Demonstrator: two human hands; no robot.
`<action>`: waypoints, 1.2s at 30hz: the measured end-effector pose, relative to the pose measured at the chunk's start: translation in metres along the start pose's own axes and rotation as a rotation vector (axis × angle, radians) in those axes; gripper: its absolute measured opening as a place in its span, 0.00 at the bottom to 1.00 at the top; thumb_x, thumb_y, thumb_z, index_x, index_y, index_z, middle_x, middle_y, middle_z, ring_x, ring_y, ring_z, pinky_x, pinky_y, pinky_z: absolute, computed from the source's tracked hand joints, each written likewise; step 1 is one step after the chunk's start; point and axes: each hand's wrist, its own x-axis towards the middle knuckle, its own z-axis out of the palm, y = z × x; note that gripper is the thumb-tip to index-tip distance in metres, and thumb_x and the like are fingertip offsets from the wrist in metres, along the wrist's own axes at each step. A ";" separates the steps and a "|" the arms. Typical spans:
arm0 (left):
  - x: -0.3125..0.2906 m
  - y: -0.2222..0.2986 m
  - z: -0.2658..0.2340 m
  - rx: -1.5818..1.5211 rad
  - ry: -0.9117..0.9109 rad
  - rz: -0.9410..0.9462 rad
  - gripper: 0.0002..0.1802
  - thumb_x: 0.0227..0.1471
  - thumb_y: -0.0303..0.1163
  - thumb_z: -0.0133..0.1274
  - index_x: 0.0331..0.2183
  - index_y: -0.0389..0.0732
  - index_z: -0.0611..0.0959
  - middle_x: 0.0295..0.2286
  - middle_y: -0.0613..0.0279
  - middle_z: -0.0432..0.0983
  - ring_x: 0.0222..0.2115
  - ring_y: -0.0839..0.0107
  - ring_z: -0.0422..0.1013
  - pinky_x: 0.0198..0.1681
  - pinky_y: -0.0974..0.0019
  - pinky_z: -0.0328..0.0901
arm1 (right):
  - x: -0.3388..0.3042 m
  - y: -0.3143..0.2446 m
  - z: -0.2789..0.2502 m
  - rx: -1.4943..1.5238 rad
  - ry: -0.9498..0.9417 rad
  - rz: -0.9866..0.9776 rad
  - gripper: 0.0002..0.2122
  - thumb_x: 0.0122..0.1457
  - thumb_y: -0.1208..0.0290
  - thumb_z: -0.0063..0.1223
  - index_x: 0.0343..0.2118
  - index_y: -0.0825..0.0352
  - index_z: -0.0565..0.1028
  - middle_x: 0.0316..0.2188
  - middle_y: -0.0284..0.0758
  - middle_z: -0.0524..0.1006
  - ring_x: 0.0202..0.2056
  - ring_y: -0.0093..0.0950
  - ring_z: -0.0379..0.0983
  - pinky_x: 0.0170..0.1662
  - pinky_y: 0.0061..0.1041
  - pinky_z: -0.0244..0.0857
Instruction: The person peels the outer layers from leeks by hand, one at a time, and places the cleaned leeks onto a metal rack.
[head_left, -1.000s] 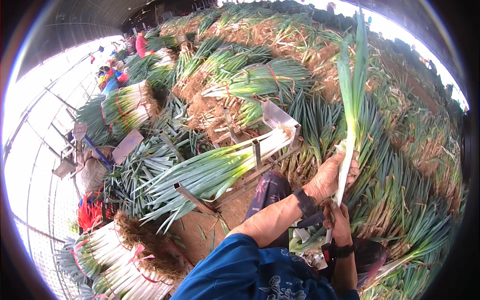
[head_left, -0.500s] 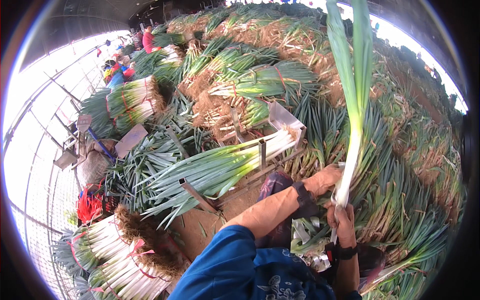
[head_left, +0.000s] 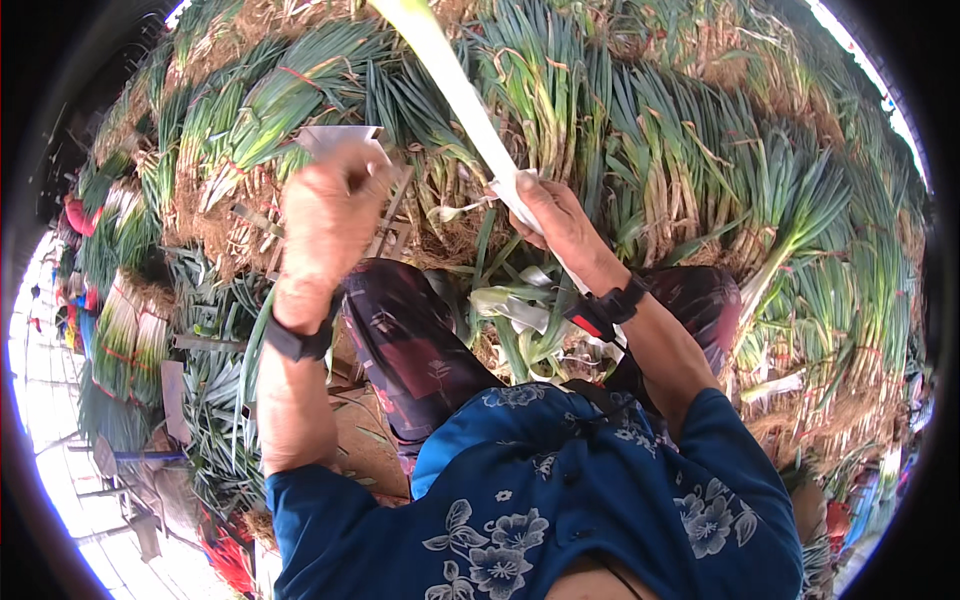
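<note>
My right hand (head_left: 565,230) is wrapped round the long white stalk of a large green onion (head_left: 465,95), which slants up to the left out of the top of the picture. A thin pale strip runs from below that hand, past the wristband. My left hand (head_left: 335,215) is raised in front of a metal rack, apart from the onion. Motion smears it; the fingers look curled, but whether they hold anything cannot be made out. Between my knees lie pale peeled leaves (head_left: 520,310).
Standing green onions (head_left: 680,150) are packed in rows ahead and to the right. A metal plate (head_left: 340,135) of the rack shows behind my left hand. Tied bundles (head_left: 135,335) lie at the left, near loose green leaves (head_left: 215,400). Red ties (head_left: 228,560) are at lower left.
The view has swung right and down. My left hand has come away from the onion's stalk and moved left. My right hand keeps hold of the onion, which now tilts left instead of standing nearly upright.
</note>
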 end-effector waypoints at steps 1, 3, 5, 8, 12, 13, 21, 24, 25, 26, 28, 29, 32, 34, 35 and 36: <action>0.006 0.012 -0.006 -0.039 0.197 0.326 0.16 0.40 0.24 0.61 0.36 0.44 0.79 0.27 0.59 0.75 0.25 0.62 0.72 0.31 0.60 0.68 | -0.001 -0.001 0.005 -0.019 0.035 -0.001 0.27 0.61 0.45 0.41 0.38 0.71 0.74 0.18 0.25 0.64 0.20 0.13 0.57 0.20 0.16 0.51; 0.018 0.046 -0.015 0.251 0.226 0.696 0.24 0.34 0.27 0.63 0.40 0.45 0.79 0.38 0.61 0.72 0.47 0.59 0.65 0.52 0.55 0.58 | 0.002 0.016 0.003 -0.072 0.040 -0.032 0.27 0.61 0.45 0.39 0.40 0.71 0.73 0.18 0.24 0.63 0.19 0.14 0.56 0.21 0.16 0.50; 0.024 0.055 -0.007 0.483 0.139 0.829 0.32 0.32 0.24 0.63 0.45 0.46 0.77 0.46 0.63 0.69 0.52 0.59 0.60 0.60 0.50 0.48 | -0.001 0.027 0.007 -0.136 0.040 -0.056 0.28 0.62 0.45 0.38 0.43 0.71 0.72 0.17 0.24 0.62 0.19 0.14 0.54 0.22 0.17 0.49; 0.042 0.030 0.007 0.765 0.109 0.894 0.28 0.32 0.27 0.63 0.42 0.45 0.78 0.42 0.63 0.70 0.52 0.59 0.61 0.62 0.47 0.43 | -0.008 0.020 0.016 -0.278 0.075 -0.116 0.26 0.61 0.47 0.41 0.45 0.70 0.72 0.20 0.26 0.66 0.23 0.16 0.61 0.26 0.19 0.57; 0.063 -0.009 0.006 0.778 -0.025 0.767 0.14 0.34 0.29 0.61 0.31 0.45 0.80 0.31 0.64 0.70 0.44 0.62 0.65 0.61 0.47 0.46 | -0.007 0.028 0.011 -0.224 0.136 0.091 0.26 0.59 0.46 0.43 0.48 0.67 0.71 0.21 0.27 0.66 0.24 0.16 0.62 0.26 0.19 0.57; 0.063 -0.012 0.010 0.766 -0.033 0.774 0.14 0.34 0.29 0.61 0.31 0.45 0.80 0.31 0.64 0.70 0.44 0.62 0.65 0.61 0.47 0.46 | -0.004 0.028 0.007 -0.224 0.148 0.101 0.26 0.59 0.46 0.43 0.48 0.67 0.71 0.21 0.27 0.66 0.24 0.16 0.62 0.26 0.19 0.57; 0.039 -0.055 0.020 0.628 -0.177 0.714 0.08 0.36 0.25 0.57 0.25 0.42 0.78 0.28 0.58 0.71 0.34 0.57 0.70 0.41 0.54 0.62 | 0.031 0.050 0.002 0.663 0.102 0.261 0.12 0.61 0.66 0.44 0.37 0.71 0.71 0.35 0.38 0.76 0.36 0.28 0.74 0.43 0.32 0.72; 0.026 -0.070 0.012 0.640 -0.293 0.594 0.06 0.36 0.25 0.56 0.24 0.40 0.77 0.26 0.55 0.71 0.30 0.53 0.70 0.35 0.54 0.64 | 0.031 0.054 -0.016 0.727 0.215 0.338 0.12 0.62 0.68 0.41 0.39 0.72 0.71 0.36 0.40 0.76 0.37 0.32 0.75 0.41 0.33 0.72; 0.020 -0.075 0.008 0.636 -0.354 0.508 0.05 0.37 0.25 0.56 0.23 0.39 0.76 0.25 0.54 0.71 0.28 0.52 0.71 0.33 0.54 0.64 | 0.033 0.053 -0.020 0.746 0.286 0.366 0.12 0.62 0.68 0.40 0.40 0.72 0.71 0.36 0.41 0.76 0.38 0.33 0.75 0.40 0.34 0.71; 0.015 -0.086 0.005 0.628 -0.390 0.437 0.06 0.38 0.27 0.55 0.23 0.38 0.76 0.25 0.53 0.73 0.29 0.52 0.71 0.33 0.54 0.65 | 0.030 0.049 -0.028 0.748 0.317 0.380 0.11 0.62 0.69 0.38 0.40 0.70 0.71 0.33 0.41 0.77 0.34 0.33 0.75 0.39 0.33 0.71; 0.002 -0.110 -0.001 0.631 -0.385 0.399 0.06 0.39 0.27 0.56 0.23 0.38 0.76 0.24 0.52 0.73 0.28 0.52 0.72 0.33 0.54 0.65 | 0.033 0.057 -0.047 0.781 0.452 0.310 0.13 0.63 0.67 0.35 0.41 0.69 0.70 0.32 0.41 0.77 0.34 0.32 0.75 0.39 0.34 0.69; -0.004 -0.121 -0.005 0.634 -0.380 0.365 0.06 0.39 0.28 0.56 0.23 0.38 0.75 0.23 0.51 0.74 0.28 0.53 0.72 0.33 0.53 0.65 | 0.035 0.066 -0.065 0.782 0.503 0.276 0.13 0.63 0.67 0.34 0.41 0.69 0.70 0.32 0.41 0.77 0.33 0.31 0.75 0.41 0.34 0.69; -0.013 -0.143 -0.014 0.633 -0.383 0.297 0.07 0.40 0.30 0.57 0.26 0.40 0.78 0.24 0.51 0.75 0.28 0.53 0.73 0.32 0.54 0.66 | 0.023 0.099 -0.180 0.833 0.077 0.044 0.12 0.64 0.67 0.33 0.40 0.68 0.68 0.25 0.35 0.75 0.29 0.29 0.73 0.42 0.33 0.68; -0.018 -0.162 -0.021 0.599 -0.358 0.240 0.09 0.40 0.32 0.58 0.29 0.42 0.80 0.25 0.53 0.76 0.29 0.53 0.73 0.33 0.54 0.67 | 0.009 0.101 -0.258 0.752 0.295 -0.024 0.11 0.63 0.68 0.34 0.39 0.69 0.68 0.20 0.30 0.69 0.25 0.26 0.68 0.38 0.30 0.65; -0.027 -0.169 -0.032 0.608 -0.357 0.212 0.09 0.40 0.32 0.58 0.29 0.42 0.80 0.25 0.53 0.76 0.29 0.53 0.73 0.33 0.54 0.67 | 0.004 0.093 -0.270 0.649 0.552 -0.053 0.10 0.63 0.68 0.35 0.39 0.69 0.67 0.18 0.28 0.67 0.23 0.25 0.65 0.35 0.28 0.63; -0.033 -0.174 -0.042 0.648 -0.377 0.091 0.09 0.40 0.33 0.58 0.29 0.43 0.81 0.26 0.53 0.76 0.29 0.53 0.73 0.33 0.54 0.67 | -0.003 0.083 -0.284 0.506 0.816 -0.047 0.09 0.62 0.69 0.37 0.39 0.69 0.67 0.17 0.27 0.64 0.22 0.23 0.63 0.31 0.26 0.62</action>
